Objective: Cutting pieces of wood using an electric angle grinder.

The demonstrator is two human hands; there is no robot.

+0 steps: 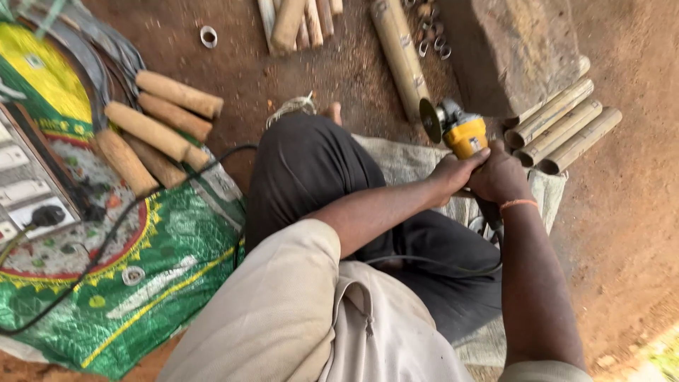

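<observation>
A yellow angle grinder point(461, 131) with a dark disc point(428, 120) is held out in front of me, above my crossed legs in dark trousers point(311, 166). My left hand point(453, 173) grips its body from the left. My right hand point(501, 173), with an orange thread on the wrist, wraps around the rear of the grinder. The disc stands beside the end of a long bamboo length point(399, 56) lying on the dirt floor. The grinder's black cable point(424, 263) loops over my lap.
Sickle blades with wooden handles point(159, 124) lie on a green and yellow woven sack point(141, 283) at left, next to a power strip point(28, 191). A big stone block point(513, 49), several bamboo pieces point(562, 127), metal rings point(431, 39) and more wooden handles point(297, 21) lie ahead.
</observation>
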